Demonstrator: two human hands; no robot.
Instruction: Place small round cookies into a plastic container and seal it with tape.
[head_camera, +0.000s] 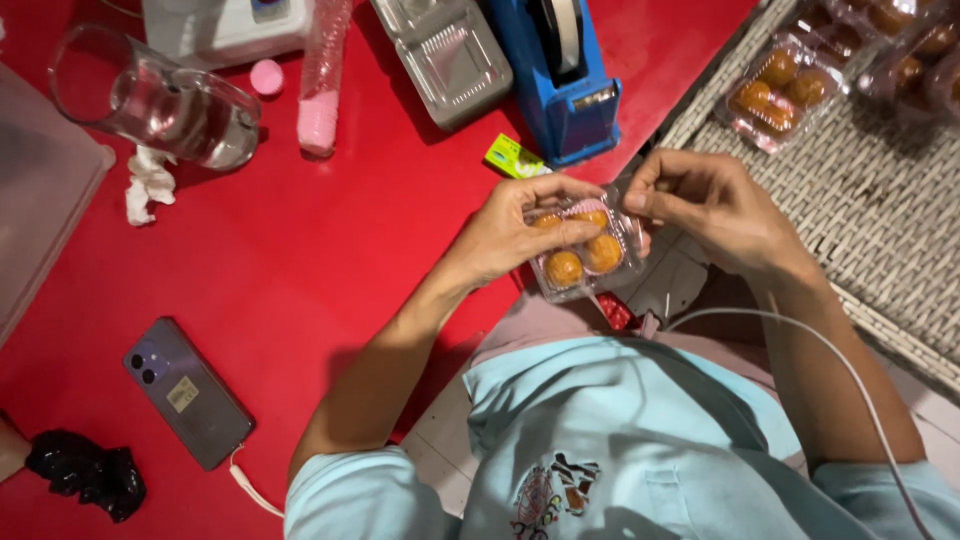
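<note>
While cupped in left hand fingers | clear clamshell box: light, thin, crushable | right hand fingers pinching far-right rim | grip edges, not lid.

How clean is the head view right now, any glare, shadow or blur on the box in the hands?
Head view: the clear plastic box held by the left hand and right hand is reasonably sharp, its orange cakes readable. The glass jar shows bright reflections. The forearm casts a soft shadow on the red table. The packed boxes at the top-right edge look softer.
</note>
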